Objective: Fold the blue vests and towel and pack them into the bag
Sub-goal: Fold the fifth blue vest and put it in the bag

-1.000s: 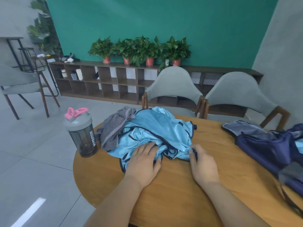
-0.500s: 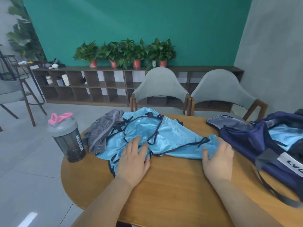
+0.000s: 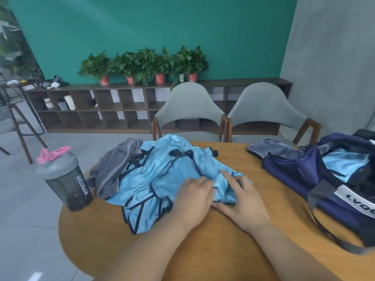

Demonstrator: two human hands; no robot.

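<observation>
At centre bench (image 3: 203,250), twelve o'clock from the person, the vests (image 3: 168,175) lie in a shiny blue heap with dark trim. Left hand (image 3: 194,197) is flat on top, fingers relaxed, pressing the cloth down. Right hand (image 3: 243,201) is just beside it, fingers over a bunched edge and thumb underneath, pinching the vests.

At ten o'clock the grey striped towel (image 3: 115,169) is crumpled against the heap, partly under it. At nine o'clock a bottle (image 3: 65,179) with a pink cap stands close to the bench edge, near the towel. At two to three o'clock the bag (image 3: 324,179) sits unzipped, blue cloth showing inside, its strap trailing over the wood. Two chairs (image 3: 190,106) face in from the far side. Nothing lies between hands and bag.

Half a second ago the right hand was out near the bag with the vest pulled taut; now it has swung in to meet the left, and the cloth has doubled over.
</observation>
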